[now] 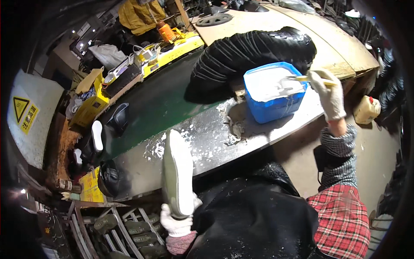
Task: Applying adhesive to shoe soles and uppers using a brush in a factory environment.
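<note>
My left hand [176, 222], in a white glove, is closed around the heel end of an olive-green shoe [183, 172]. The shoe stands toe up, and its underside is white all over. My right hand [328, 95], also gloved, grips the light handle of a brush [304, 78]. The brush head rests in or just over white paste [264, 82] inside a blue tub [276, 110]; how deep it sits I cannot tell. That tub is on the right part of the bench, with white smears on its wall.
Along the bench [207, 144] run white splashes and dried lumps. A large bundle of black strips [254, 56] lies behind the tub. Black shoes [110, 178] sit at the left end, above a metal rack [116, 226] of olive shoes. A cream jug [367, 110] stands at right.
</note>
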`<state>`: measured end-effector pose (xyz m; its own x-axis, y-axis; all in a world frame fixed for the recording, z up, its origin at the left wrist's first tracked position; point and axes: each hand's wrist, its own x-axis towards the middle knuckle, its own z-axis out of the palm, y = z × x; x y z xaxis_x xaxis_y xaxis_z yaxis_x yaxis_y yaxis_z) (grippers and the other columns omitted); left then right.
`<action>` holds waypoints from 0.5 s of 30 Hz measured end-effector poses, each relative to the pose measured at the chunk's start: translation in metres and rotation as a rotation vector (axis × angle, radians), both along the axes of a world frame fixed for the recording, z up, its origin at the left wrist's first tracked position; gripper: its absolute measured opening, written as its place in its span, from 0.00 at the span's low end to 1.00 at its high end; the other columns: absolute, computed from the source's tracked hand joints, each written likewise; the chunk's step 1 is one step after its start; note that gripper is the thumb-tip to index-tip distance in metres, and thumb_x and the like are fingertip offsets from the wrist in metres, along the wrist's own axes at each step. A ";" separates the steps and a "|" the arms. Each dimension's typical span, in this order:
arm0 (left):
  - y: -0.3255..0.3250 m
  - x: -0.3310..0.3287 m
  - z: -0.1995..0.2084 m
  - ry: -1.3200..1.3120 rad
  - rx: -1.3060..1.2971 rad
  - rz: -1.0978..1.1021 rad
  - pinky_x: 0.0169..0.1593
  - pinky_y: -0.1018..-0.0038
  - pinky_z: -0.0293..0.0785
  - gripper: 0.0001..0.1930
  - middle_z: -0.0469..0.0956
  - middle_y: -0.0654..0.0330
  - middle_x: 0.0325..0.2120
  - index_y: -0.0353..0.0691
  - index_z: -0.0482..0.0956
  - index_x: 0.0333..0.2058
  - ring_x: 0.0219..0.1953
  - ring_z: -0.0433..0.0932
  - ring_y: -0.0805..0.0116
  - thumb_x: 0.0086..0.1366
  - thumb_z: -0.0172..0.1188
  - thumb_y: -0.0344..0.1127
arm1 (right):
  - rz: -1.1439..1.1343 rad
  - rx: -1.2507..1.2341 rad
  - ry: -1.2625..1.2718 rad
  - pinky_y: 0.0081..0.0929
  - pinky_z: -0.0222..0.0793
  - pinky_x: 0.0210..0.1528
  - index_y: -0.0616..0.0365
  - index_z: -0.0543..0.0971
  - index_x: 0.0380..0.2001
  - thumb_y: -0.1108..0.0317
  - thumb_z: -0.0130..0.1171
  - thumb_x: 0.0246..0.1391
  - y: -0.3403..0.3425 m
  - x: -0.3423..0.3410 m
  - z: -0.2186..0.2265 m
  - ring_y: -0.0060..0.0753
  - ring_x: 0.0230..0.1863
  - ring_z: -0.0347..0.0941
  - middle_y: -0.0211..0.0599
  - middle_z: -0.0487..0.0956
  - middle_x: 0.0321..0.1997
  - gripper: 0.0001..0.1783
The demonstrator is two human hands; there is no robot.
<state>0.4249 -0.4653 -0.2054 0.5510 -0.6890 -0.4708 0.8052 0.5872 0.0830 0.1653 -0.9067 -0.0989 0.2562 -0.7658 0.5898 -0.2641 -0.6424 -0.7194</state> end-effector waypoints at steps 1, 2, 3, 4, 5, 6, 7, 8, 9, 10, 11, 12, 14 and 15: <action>0.009 -0.009 -0.005 -0.094 -0.032 -0.124 0.41 0.39 0.76 0.43 0.67 0.29 0.49 0.33 0.58 0.63 0.43 0.76 0.35 0.60 0.53 0.61 | 0.012 0.031 0.003 0.17 0.66 0.32 0.61 0.81 0.36 0.66 0.59 0.61 -0.001 -0.003 -0.003 0.15 0.28 0.69 0.26 0.76 0.25 0.09; 0.016 -0.014 -0.008 -0.180 -0.061 -0.258 0.34 0.44 0.80 0.43 0.70 0.31 0.47 0.33 0.60 0.62 0.38 0.79 0.39 0.61 0.51 0.65 | 0.036 0.070 0.111 0.15 0.63 0.31 0.62 0.81 0.35 0.66 0.59 0.61 0.005 -0.010 0.004 0.13 0.28 0.67 0.24 0.74 0.24 0.10; 0.013 -0.013 -0.005 -0.081 -0.004 -0.341 0.29 0.48 0.79 0.44 0.72 0.34 0.44 0.33 0.63 0.59 0.33 0.80 0.41 0.60 0.49 0.70 | 0.038 0.064 0.060 0.14 0.60 0.30 0.64 0.80 0.35 0.67 0.59 0.61 0.012 -0.013 0.002 0.12 0.27 0.65 0.23 0.73 0.24 0.10; 0.011 -0.013 -0.001 0.026 0.051 -0.392 0.23 0.52 0.79 0.46 0.74 0.36 0.42 0.34 0.66 0.57 0.28 0.80 0.44 0.60 0.46 0.75 | 0.061 0.128 0.029 0.14 0.60 0.30 0.64 0.80 0.35 0.67 0.57 0.61 0.031 -0.002 0.014 0.12 0.26 0.65 0.23 0.73 0.23 0.10; 0.013 -0.004 -0.019 -0.172 0.073 -0.489 0.20 0.54 0.78 0.48 0.78 0.42 0.36 0.35 0.70 0.54 0.26 0.80 0.44 0.58 0.42 0.79 | 0.163 0.153 0.021 0.13 0.61 0.30 0.64 0.80 0.34 0.68 0.55 0.62 0.049 0.004 0.023 0.13 0.26 0.64 0.23 0.73 0.23 0.10; 0.007 -0.008 -0.007 -0.175 0.172 -0.455 0.19 0.54 0.77 0.46 0.78 0.41 0.34 0.35 0.71 0.54 0.24 0.80 0.44 0.61 0.39 0.77 | 0.248 0.195 -0.119 0.16 0.67 0.31 0.65 0.80 0.34 0.68 0.53 0.62 0.071 0.022 0.021 0.16 0.27 0.70 0.27 0.76 0.24 0.11; 0.014 -0.003 -0.017 -0.149 0.018 -0.448 0.24 0.49 0.79 0.43 0.77 0.37 0.39 0.37 0.68 0.57 0.28 0.80 0.40 0.63 0.41 0.73 | 0.339 0.263 -0.188 0.21 0.72 0.34 0.67 0.80 0.36 0.70 0.52 0.61 0.106 0.053 0.030 0.23 0.30 0.76 0.33 0.80 0.27 0.11; 0.025 0.005 -0.032 -0.141 -0.139 -0.418 0.29 0.45 0.81 0.41 0.75 0.34 0.45 0.39 0.66 0.61 0.32 0.80 0.35 0.65 0.42 0.70 | 0.483 0.208 -0.089 0.28 0.76 0.36 0.66 0.80 0.38 0.71 0.54 0.59 0.127 0.087 0.021 0.31 0.33 0.80 0.41 0.83 0.31 0.10; 0.014 0.005 -0.020 -0.020 -0.200 -0.342 0.30 0.43 0.81 0.40 0.75 0.33 0.45 0.39 0.65 0.62 0.34 0.80 0.34 0.66 0.42 0.70 | 0.761 -0.115 0.140 0.31 0.76 0.36 0.63 0.81 0.39 0.70 0.60 0.55 0.128 0.109 0.018 0.36 0.31 0.80 0.43 0.83 0.31 0.10; 0.007 0.004 -0.010 0.098 -0.263 -0.265 0.31 0.41 0.81 0.40 0.74 0.33 0.45 0.40 0.65 0.62 0.36 0.80 0.32 0.66 0.42 0.69 | 0.972 -0.149 0.183 0.32 0.76 0.36 0.60 0.82 0.39 0.68 0.66 0.51 0.147 0.138 0.015 0.41 0.32 0.80 0.44 0.82 0.31 0.12; 0.009 0.013 -0.038 -0.065 -0.475 -0.410 0.30 0.40 0.80 0.40 0.74 0.34 0.49 0.40 0.64 0.63 0.41 0.79 0.31 0.66 0.44 0.68 | 1.091 -0.109 0.108 0.31 0.75 0.36 0.59 0.82 0.40 0.66 0.68 0.50 0.163 0.161 -0.003 0.43 0.32 0.80 0.42 0.81 0.31 0.14; 0.006 0.012 -0.036 -0.048 -0.530 -0.459 0.35 0.38 0.79 0.40 0.73 0.37 0.51 0.42 0.64 0.64 0.44 0.79 0.34 0.65 0.45 0.68 | 1.016 -0.254 0.093 0.30 0.75 0.36 0.60 0.82 0.40 0.64 0.69 0.51 0.172 0.187 -0.017 0.41 0.33 0.80 0.42 0.82 0.32 0.15; 0.020 0.004 -0.069 0.012 -0.441 -0.246 0.46 0.36 0.75 0.39 0.72 0.43 0.56 0.45 0.64 0.64 0.49 0.78 0.38 0.64 0.47 0.68 | 1.039 0.542 0.152 0.26 0.75 0.37 0.64 0.81 0.40 0.64 0.63 0.57 0.177 0.229 -0.032 0.28 0.35 0.80 0.42 0.83 0.34 0.13; 0.023 0.004 -0.076 -0.066 -0.487 -0.257 0.56 0.38 0.68 0.39 0.71 0.49 0.59 0.47 0.65 0.64 0.55 0.75 0.44 0.64 0.49 0.68 | 0.970 0.499 0.069 0.24 0.75 0.37 0.64 0.81 0.40 0.65 0.61 0.58 0.170 0.244 -0.045 0.27 0.34 0.79 0.41 0.83 0.34 0.13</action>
